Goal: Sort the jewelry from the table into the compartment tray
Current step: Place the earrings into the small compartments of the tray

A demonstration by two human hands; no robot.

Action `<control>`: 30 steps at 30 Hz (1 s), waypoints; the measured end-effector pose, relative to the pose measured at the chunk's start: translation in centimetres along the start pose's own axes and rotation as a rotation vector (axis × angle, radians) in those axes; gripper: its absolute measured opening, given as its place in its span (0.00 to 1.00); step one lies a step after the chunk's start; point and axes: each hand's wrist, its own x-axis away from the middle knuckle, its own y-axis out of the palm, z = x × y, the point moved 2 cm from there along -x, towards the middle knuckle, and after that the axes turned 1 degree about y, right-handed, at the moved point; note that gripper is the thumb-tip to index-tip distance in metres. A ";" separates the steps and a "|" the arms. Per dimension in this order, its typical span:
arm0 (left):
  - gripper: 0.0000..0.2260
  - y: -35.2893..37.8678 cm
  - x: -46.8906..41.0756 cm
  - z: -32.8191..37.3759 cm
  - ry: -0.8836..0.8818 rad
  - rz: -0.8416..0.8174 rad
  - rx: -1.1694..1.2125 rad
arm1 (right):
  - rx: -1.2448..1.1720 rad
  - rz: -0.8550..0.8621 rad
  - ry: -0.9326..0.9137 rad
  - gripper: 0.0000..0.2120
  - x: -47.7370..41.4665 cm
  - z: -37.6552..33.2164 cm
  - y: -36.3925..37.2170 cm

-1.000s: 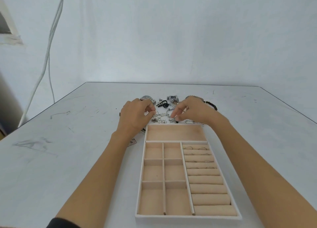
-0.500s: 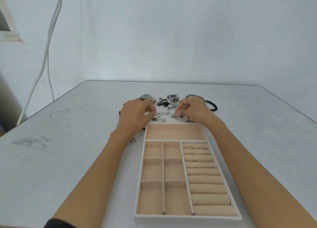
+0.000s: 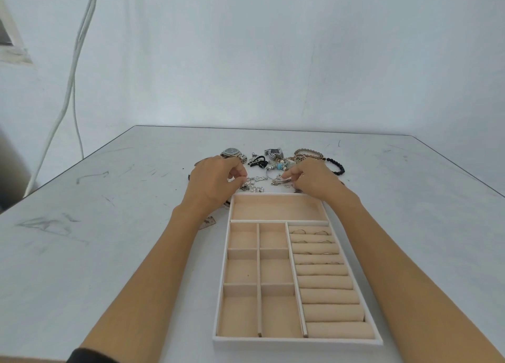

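A compartment tray, lined in matt, velvety beige cloth and edged with a finely textured white rim, sits on a smooth, pale grey table scuffed with dark scratches. Its padded ring rolls wear the same soft cloth and carry thin, bright metal rings. Nearby are glinting silver chains, a polished metal watch and a bracelet of dull black beads.
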 end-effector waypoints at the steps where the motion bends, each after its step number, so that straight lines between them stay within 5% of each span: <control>1: 0.03 0.1 0.0 0.0 -0.002 -0.006 0.009 | -0.034 -0.008 -0.003 0.21 0.1 0.0 -0.1; 7: 0.01 0.3 0.0 -0.4 -0.048 -0.064 0.066 | -0.027 0.132 0.040 0.24 1.0 0.2 -2.1; 30: 0.01 0.5 0.0 -0.3 0.017 -0.116 0.092 | -0.035 0.139 0.092 0.07 0.9 1.9 -1.8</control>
